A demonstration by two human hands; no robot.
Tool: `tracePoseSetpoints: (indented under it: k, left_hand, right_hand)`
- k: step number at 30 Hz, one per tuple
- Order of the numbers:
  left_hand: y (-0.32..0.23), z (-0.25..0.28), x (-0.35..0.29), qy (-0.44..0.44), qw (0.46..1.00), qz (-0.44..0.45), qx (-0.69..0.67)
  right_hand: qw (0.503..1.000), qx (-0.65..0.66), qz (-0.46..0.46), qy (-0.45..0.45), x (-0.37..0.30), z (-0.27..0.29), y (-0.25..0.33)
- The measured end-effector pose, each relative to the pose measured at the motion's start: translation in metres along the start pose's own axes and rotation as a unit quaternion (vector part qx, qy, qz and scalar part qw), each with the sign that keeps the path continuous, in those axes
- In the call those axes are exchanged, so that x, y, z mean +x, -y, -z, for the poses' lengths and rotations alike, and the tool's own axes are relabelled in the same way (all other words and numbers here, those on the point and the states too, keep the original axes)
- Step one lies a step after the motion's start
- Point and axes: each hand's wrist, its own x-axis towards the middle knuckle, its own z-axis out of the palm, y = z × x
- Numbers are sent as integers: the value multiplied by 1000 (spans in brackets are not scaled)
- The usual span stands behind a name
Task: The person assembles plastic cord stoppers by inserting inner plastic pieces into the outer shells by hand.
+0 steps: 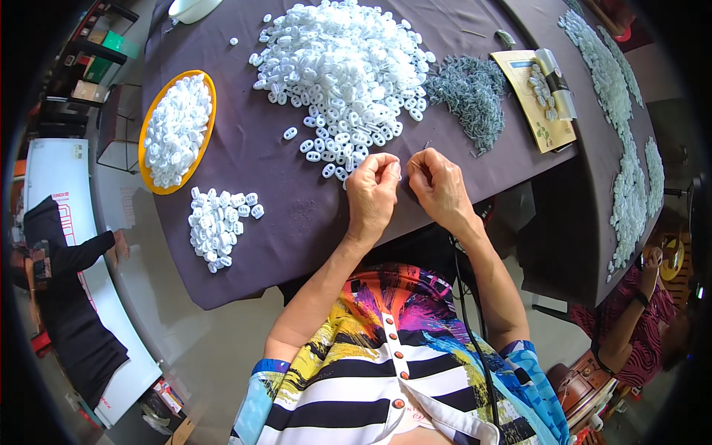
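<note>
At the table's near edge my two hands face each other, a small gap apart. My left hand [373, 194] is closed in a pinch, and a bit of white shows by its fingertips; the rest is hidden. My right hand [439, 189] pinches too, with a thin dark tip sticking up by its knuckles; what it grips is too small to name. Just beyond them spreads a large heap of white oval plastic pieces [337, 59], many showing two holes. A pile of short thin grey pieces, like tiny springs [475, 100], lies to its right.
An orange-rimmed basket [141, 159] of white pieces stands left, above a smaller group of white barrel-shaped pieces [215, 230]. A yellow card package [545, 137] lies right. More whitish pieces [629, 200] line another dark-covered table, where a person's arm [627, 326] shows. A cable [463, 297] hangs by my right arm.
</note>
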Motion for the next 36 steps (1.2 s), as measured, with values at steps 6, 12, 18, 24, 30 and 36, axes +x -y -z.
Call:
tracePoseSetpoints:
  k: [6,12,18,24,30,36]
  left_hand:
    - [-8,4,4,85,989,90,-79]
    - [-4,7,5,106,982,119,-97]
    - [-4,13,11,151,963,175,-142]
    - [0,19,13,161,939,207,-222]
    - [-2,12,2,108,929,209,-285]
    - [1,11,0,107,939,183,-272]
  right_hand:
    - [990,-96,74,-71,9,7,-19]
    - [999,-3,40,-7,7,12,3]
    - [993,74,81,42,7,8,-9]
    - [992,95,79,29,5,0,-11]
    - [983,176,-52,4,-13,-6,-7]
    - [976,193,-98,-20,-15,-11,-6]
